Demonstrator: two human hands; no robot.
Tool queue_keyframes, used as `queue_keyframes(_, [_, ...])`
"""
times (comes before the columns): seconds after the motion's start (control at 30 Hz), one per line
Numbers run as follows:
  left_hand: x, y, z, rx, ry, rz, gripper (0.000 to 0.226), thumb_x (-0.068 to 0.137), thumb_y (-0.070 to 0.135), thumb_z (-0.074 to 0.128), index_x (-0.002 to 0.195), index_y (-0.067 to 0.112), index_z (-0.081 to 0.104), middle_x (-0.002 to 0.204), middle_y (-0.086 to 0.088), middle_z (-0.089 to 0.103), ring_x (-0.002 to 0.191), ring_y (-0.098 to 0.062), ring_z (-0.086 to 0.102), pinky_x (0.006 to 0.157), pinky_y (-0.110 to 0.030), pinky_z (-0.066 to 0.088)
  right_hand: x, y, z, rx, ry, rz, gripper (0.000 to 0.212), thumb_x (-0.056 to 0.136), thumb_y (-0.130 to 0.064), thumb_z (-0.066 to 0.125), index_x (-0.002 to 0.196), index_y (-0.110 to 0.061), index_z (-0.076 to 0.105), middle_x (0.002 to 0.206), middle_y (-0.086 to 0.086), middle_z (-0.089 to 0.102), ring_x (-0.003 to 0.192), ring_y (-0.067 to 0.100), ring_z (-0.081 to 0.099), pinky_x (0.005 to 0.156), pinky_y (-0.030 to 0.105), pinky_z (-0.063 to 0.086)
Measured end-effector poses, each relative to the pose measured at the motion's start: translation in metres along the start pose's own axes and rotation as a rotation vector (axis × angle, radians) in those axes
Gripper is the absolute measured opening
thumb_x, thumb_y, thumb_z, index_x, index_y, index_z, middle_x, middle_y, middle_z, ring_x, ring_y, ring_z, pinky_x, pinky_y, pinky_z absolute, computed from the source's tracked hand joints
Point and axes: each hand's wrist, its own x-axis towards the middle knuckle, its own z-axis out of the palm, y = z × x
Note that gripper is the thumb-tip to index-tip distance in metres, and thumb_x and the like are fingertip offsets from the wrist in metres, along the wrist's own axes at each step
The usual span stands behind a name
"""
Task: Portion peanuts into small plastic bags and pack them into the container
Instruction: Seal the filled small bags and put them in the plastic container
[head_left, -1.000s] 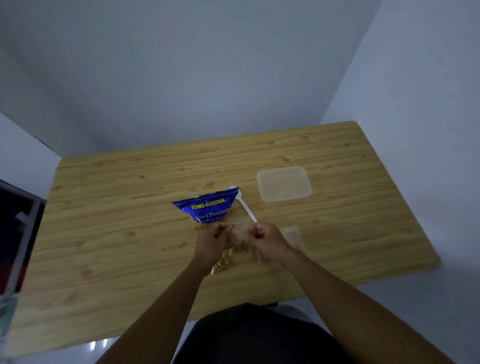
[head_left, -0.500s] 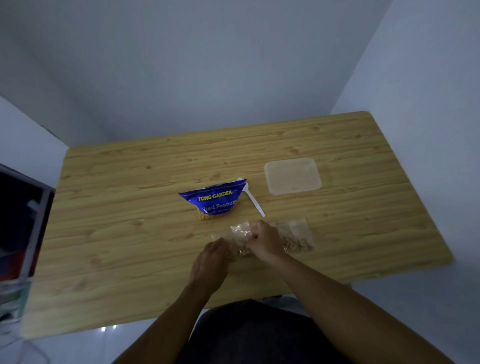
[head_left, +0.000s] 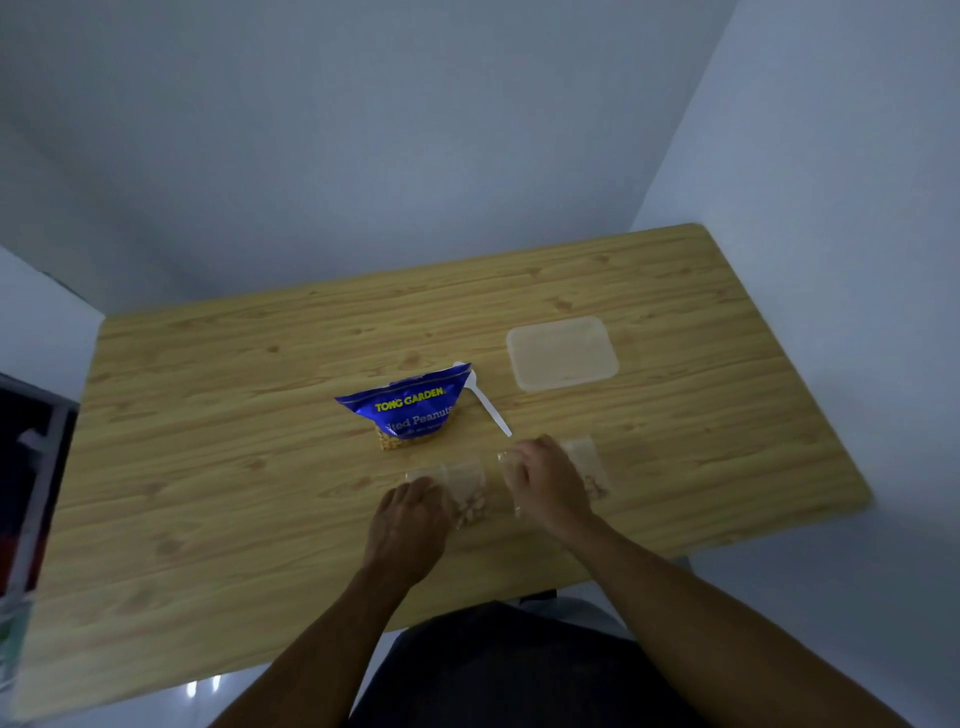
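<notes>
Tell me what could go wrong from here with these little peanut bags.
The small bag beside the left hand lies flat with peanuts inside. Whether it is sealed is unclear, so lifting it could spill them. The white spoon has its handle end right by the right hand, so reaching for the container could knock it.

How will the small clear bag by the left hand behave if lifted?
Probably floppy: the small bag is thin clear film lying flat on the table. Its peanuts bunch at the near end, so it would likely sag there.
</notes>
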Motion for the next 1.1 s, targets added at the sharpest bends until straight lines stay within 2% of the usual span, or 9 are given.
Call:
queue_keyframes(0.13, [0.011,0.01,0.0,-0.052,0.035,0.001,0.02,0.086,0.025,0.063,0.104,0.017,0.069,0.106,-0.003,0.068,0.092,-0.022,0.065,0.078,-0.036,0.054,0.003,0.028,-0.029,-0.091,0.22,0.299,0.046,0.081,-0.018,0.063,0.126,-0.012,0.062,0.116,0.013,0.061,0.109,0.034,0.057,0.092,0.041,0.046])
queue_keyframes(0.23, [0.02,0.018,0.002,-0.149,0.032,-0.009,0.03,0.094,0.032,0.043,0.107,0.021,0.068,0.108,0.002,0.066,0.096,-0.018,0.061,0.086,-0.034,0.049,0.005,0.055,-0.037,-0.07,0.204,0.546,0.042,0.089,-0.037,0.062,0.125,-0.015,0.061,0.124,0.017,0.059,0.118,0.038,0.054,0.1,0.043,0.042])
queue_keyframes(0.33, [0.026,0.025,0.003,-0.202,0.046,0.032,0.025,0.095,0.029,0.047,0.107,0.022,0.069,0.106,0.003,0.067,0.097,-0.018,0.061,0.088,-0.034,0.047,0.005,0.069,-0.04,-0.018,0.118,0.67,0.051,0.084,-0.06,0.059,0.114,-0.019,0.063,0.118,0.014,0.06,0.116,0.037,0.056,0.098,0.042,0.044])
queue_keyframes(0.5, [0.034,0.033,-0.001,-0.25,0.013,0.018,0.024,0.097,0.026,0.05,0.113,0.023,0.067,0.108,0.003,0.069,0.102,-0.017,0.061,0.09,-0.033,0.044,0.006,0.093,-0.03,0.041,0.034,0.656,0.045,0.071,-0.063,0.061,0.094,-0.027,0.074,0.094,-0.001,0.073,0.088,0.027,0.067,0.079,0.036,0.058])
queue_keyframes(0.67, [0.041,0.038,-0.003,-0.31,-0.056,-0.038,0.026,0.097,0.029,0.047,0.117,0.026,0.065,0.114,0.005,0.07,0.105,-0.014,0.061,0.091,-0.033,0.048,0.009,0.095,-0.037,0.1,0.01,0.668,0.044,0.082,-0.056,0.062,0.092,-0.016,0.077,0.098,0.008,0.075,0.094,0.033,0.069,0.077,0.034,0.055])
queue_keyframes(0.77, [0.047,0.044,-0.002,-0.382,-0.087,-0.092,0.026,0.096,0.027,0.049,0.118,0.028,0.064,0.115,0.006,0.069,0.104,-0.012,0.061,0.088,-0.034,0.052,0.012,0.084,-0.047,0.22,0.109,0.631,0.027,0.086,-0.037,0.065,0.074,-0.014,0.065,0.089,0.01,0.072,0.093,0.034,0.067,0.072,0.031,0.046])
queue_keyframes(0.93, [0.067,0.064,-0.015,-0.766,-0.142,-0.244,0.028,0.096,0.028,0.06,0.124,0.022,0.063,0.1,0.005,0.069,0.088,-0.006,0.064,0.07,-0.016,0.049,0.013,0.042,-0.069,0.58,0.209,0.29,0.027,0.081,-0.015,0.081,0.069,-0.022,0.058,0.074,-0.004,0.068,0.07,0.011,0.064,0.058,0.012,0.046])
queue_keyframes(1.03, [0.082,0.07,-0.031,-1.009,-0.114,-0.272,0.033,0.095,0.034,0.063,0.126,0.025,0.06,0.104,0.003,0.07,0.092,-0.008,0.067,0.072,-0.014,0.051,0.02,0.02,-0.07,0.707,0.144,0.183,0.025,0.081,-0.013,0.083,0.071,-0.021,0.062,0.075,-0.004,0.071,0.071,0.008,0.067,0.066,0.02,0.054])
queue_keyframes(1.1, [0.089,0.072,-0.044,-1.137,-0.018,-0.287,0.026,0.096,0.028,0.062,0.122,0.024,0.063,0.1,-0.001,0.072,0.086,-0.009,0.068,0.075,-0.021,0.054,0.024,0.011,-0.066,0.748,0.101,0.135,0.025,0.081,-0.011,0.083,0.07,-0.023,0.063,0.072,-0.006,0.07,0.069,0.007,0.065,0.066,0.025,0.054])
